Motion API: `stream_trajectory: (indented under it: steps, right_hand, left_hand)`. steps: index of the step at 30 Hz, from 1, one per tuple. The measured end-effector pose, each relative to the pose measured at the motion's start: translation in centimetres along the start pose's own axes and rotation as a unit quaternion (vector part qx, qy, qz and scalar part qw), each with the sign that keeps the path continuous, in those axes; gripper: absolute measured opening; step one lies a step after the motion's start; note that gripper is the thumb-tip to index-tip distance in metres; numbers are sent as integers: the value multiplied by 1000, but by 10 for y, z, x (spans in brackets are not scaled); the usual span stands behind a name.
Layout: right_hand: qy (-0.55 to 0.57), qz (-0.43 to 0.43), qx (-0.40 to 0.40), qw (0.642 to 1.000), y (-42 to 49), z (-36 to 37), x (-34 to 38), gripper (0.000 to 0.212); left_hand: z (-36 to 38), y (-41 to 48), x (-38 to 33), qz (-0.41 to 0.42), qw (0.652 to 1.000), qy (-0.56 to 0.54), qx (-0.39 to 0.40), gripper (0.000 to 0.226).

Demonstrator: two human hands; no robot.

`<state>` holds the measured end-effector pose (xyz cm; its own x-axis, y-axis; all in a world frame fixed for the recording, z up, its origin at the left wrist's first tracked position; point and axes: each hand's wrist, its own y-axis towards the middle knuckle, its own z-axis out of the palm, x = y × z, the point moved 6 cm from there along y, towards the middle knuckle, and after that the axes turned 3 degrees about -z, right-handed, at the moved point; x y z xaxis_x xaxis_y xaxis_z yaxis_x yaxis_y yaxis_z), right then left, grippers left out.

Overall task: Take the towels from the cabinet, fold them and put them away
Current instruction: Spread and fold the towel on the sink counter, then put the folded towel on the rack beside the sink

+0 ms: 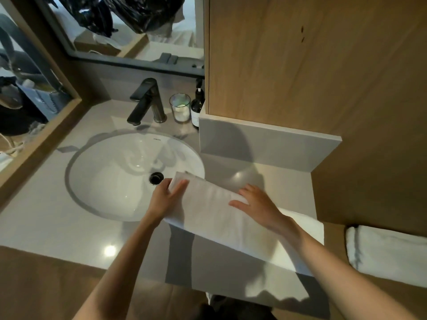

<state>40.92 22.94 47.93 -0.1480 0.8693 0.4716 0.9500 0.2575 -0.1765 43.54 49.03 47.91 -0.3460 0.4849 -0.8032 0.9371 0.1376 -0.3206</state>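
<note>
— While the white towel (221, 218) lay on the counter (57, 227) by the sink (111, 172), which way did it run?
— It ran long, from left to right. The left hand (165, 196) pinched its far-left end over the sink. The right hand (256, 204) lay flat on its middle, holding nothing.

A white towel (221, 218) lies folded in a long strip across the counter (46, 222), its far end over the rim of the sink (111, 172). The left hand (165, 196) grips that end, fingers (179, 187) curled on top. The right hand (256, 204) rests flat on the strip. Beyond the left fingers stand a black faucet (147, 100), a glass (180, 108) and a dark bottle (197, 107). Right of the right fingers lies a second folded towel (388, 250).
</note>
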Motion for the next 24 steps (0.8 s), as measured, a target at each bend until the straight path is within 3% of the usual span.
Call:
stream_trajectory:
  steps: [3, 8, 12, 20, 24]
  right_hand:
    - [80, 24, -17, 996, -10, -17, 0, 37]
    - [108, 6, -31, 994, -41, -58, 10, 45]
    - [75, -29, -73, 994, -80, -95, 37, 44]
    - [63, -36, -197, 978, -163, -138, 90, 38]
    - [63, -33, -255, 964, -210, -167, 112, 27]
  left_hand:
    - [-6, -3, -26, 29, 1000, 3, -12, 61]
    - [-17, -26, -92, 119, 993, 2, -7, 68]
    - [-21, -62, -143, 215, 977, 0, -3, 32]
    - [-37, -168, -231, 419, 903, 83, -49, 29]
    - [-43, -229, -269, 513, 841, 140, -98, 35]
